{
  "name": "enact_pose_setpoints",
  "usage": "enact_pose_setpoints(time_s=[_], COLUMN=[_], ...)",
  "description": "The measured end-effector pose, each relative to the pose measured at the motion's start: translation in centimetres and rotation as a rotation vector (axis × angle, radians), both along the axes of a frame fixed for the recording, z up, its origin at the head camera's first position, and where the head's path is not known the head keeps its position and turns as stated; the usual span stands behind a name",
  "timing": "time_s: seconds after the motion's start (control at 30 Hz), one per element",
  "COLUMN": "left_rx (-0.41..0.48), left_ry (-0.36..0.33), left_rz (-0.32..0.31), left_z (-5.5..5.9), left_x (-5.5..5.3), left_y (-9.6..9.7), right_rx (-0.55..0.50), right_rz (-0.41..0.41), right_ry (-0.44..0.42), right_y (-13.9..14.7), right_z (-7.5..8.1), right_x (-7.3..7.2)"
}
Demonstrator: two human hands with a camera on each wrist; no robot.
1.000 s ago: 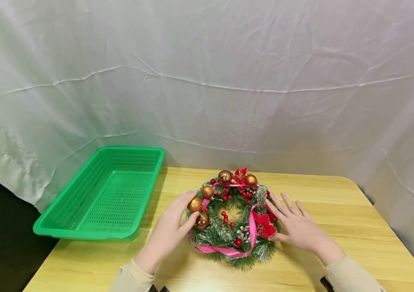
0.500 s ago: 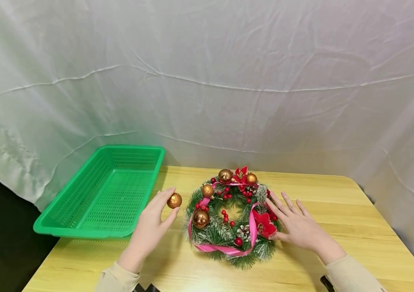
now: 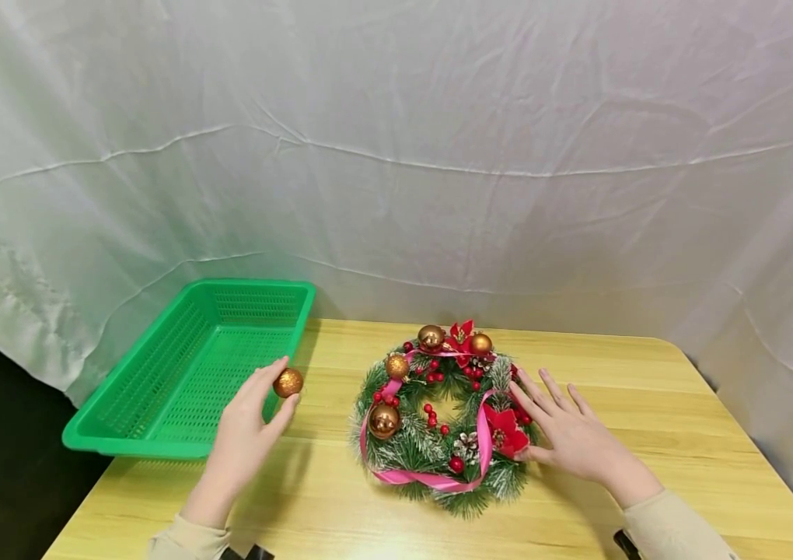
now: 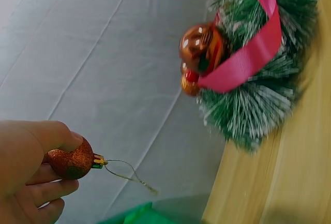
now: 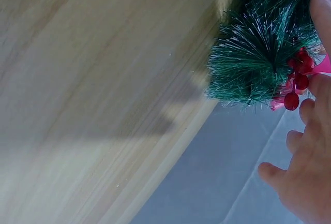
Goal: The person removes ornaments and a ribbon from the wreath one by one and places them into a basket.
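My left hand (image 3: 244,430) pinches a glittery gold Christmas bauble (image 3: 288,383) between thumb and fingers, held up by the near right corner of the green basket. In the left wrist view the bauble (image 4: 74,159) shows a gold cap with a thin string loop (image 4: 132,176) hanging from it. A Christmas wreath (image 3: 431,459) lies on the table, dressed with shiny baubles, red berries, pine cones, red poinsettias and a pink ribbon (image 3: 431,482). At its right side my right hand (image 3: 571,442) rests with fingers spread, fingertips and thumb at the poinsettia (image 3: 506,432) and greenery.
A green plastic basket (image 3: 190,449) with slotted walls stands at the table's left, its inside showing only bare mesh. Pale satin cloth (image 3: 396,225) hangs behind the wooden table (image 3: 655,404). The table's right edge slopes off beyond my right arm.
The left hand has pulled the glittery bauble off the wreath's left side and carried it left, close to the basket. The right hand has stayed at the wreath.
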State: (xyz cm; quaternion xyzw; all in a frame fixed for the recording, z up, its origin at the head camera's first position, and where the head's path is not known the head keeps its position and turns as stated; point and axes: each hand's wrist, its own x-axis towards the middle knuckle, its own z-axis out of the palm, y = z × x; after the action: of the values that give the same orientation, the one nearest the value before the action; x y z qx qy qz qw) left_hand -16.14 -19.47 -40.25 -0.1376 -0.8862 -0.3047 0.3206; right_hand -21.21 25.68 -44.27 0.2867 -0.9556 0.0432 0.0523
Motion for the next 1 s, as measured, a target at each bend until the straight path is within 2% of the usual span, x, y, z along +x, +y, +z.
enact_pose_setpoints(time_s=[0.3, 0.53, 0.7, 0.8, 1.0], left_rx=[0.015, 0.034, 0.034, 0.019, -0.023], left_ry=[0.001, -0.031, -0.066, -0.099, -0.168], left_rz=[0.077, 0.154, 0.193, 0.185, 0.127], left_z=[-0.2, 0.1, 0.0, -0.2, -0.7], left_x=[0.2, 0.6, 0.9, 1.0, 1.0], left_y=[-2.9, -4.8, -6.0, -6.9, -8.6], right_rx=[-0.012, -0.035, -0.013, -0.006, -0.003], right_rz=[0.005, 0.018, 0.003, -0.002, 0.001], right_ry=[0.013, 0.043, 0.020, 0.011, 0.015], right_y=[0.1, 0.2, 0.2, 0.2, 0.1], right_z=[-0.1, -0.3, -0.2, -0.2, -0.1], right_x=[0.0, 0.0, -0.1, -0.1, -0.1])
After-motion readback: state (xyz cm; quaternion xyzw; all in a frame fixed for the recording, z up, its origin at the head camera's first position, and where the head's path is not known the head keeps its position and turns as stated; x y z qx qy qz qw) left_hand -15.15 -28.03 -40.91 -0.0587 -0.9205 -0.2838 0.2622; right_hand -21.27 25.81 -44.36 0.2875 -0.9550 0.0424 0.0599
